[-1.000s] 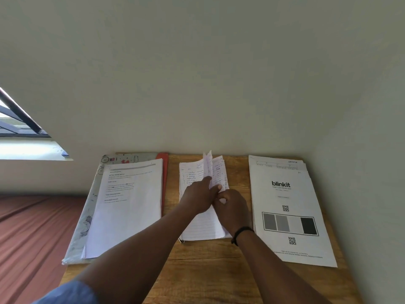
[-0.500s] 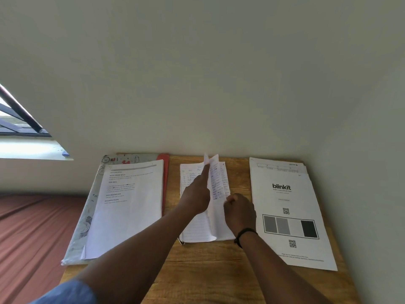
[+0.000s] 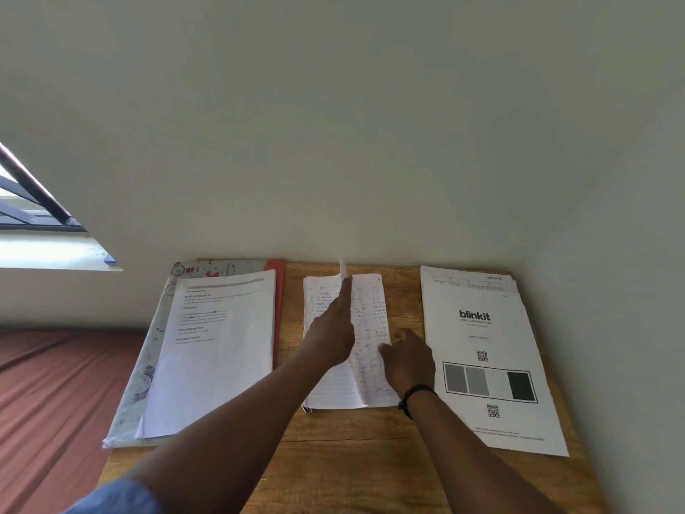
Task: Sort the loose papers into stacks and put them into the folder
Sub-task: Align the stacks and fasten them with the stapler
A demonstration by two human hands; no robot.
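Note:
Three groups of paper lie on the wooden table (image 3: pixel 356 458). In the middle is a stack of lined handwritten sheets (image 3: pixel 335 389). My left hand (image 3: pixel 333 333) lies on it with the fingers stretched forward, pressing along the fold of a handwritten sheet (image 3: pixel 370 324). My right hand (image 3: pixel 407 359) rests on that sheet's right edge, fingers curled. At the left a printed stack (image 3: pixel 211 358) lies on a patterned folder (image 3: pixel 148 372) with a red edge. At the right is a printed stack topped by a "blinkit" page (image 3: pixel 482 365).
The table stands against a pale wall, with another wall close on the right. A reddish-brown bedsheet (image 3: pixel 55 402) spreads to the left of the table. A window (image 3: pixel 33 217) is at the far left. A black band circles my right wrist.
The handwritten sheet, held up and folded between both hands a second ago, has come down flatter on the middle stack. My left fingers straightened along its fold; my right hand slid right.

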